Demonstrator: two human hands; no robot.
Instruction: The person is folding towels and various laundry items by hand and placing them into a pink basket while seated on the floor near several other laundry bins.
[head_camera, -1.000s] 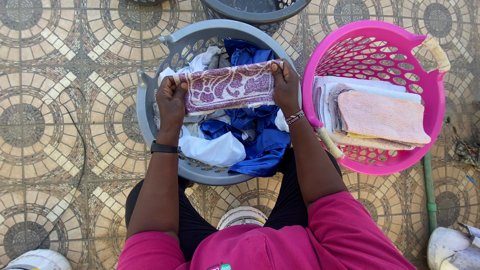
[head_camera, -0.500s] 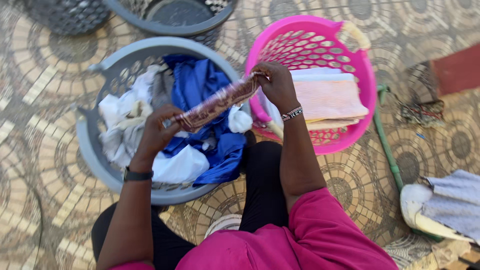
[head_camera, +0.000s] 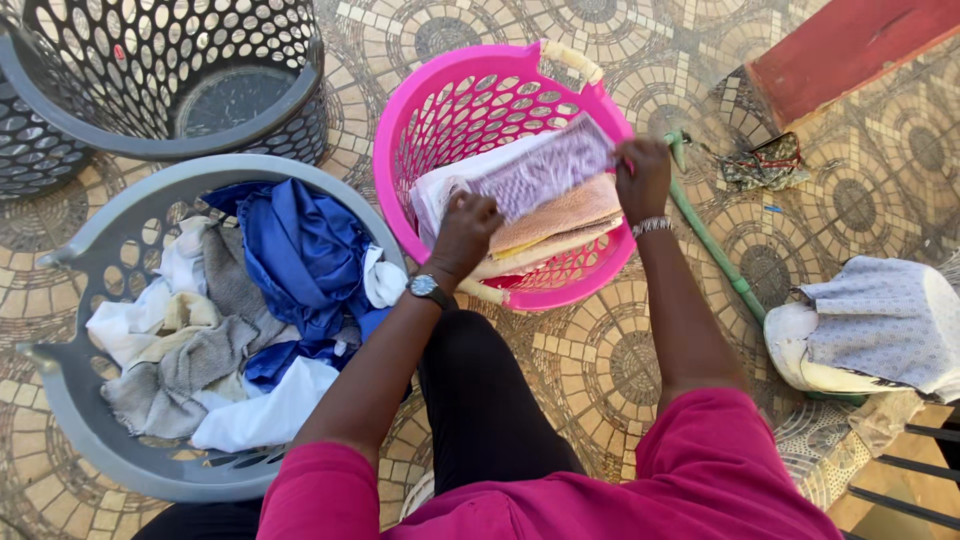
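Folded purple-patterned cloth (head_camera: 545, 170) sits between my two hands, right over the pink basket (head_camera: 440, 110) and just above the stack of folded towels (head_camera: 555, 225) inside it. Long axis runs diag., low near my left hand (head_camera: 468, 225) and rising toward my right hand (head_camera: 640, 170); each hand is clamped on its own end, left at the near-left corner, right at the far-right edge. Stack lies straight below the cloth, so neither hand is nearer; the grey basket (head_camera: 60, 400) of unfolded laundry is well off to the left, apart from all this.
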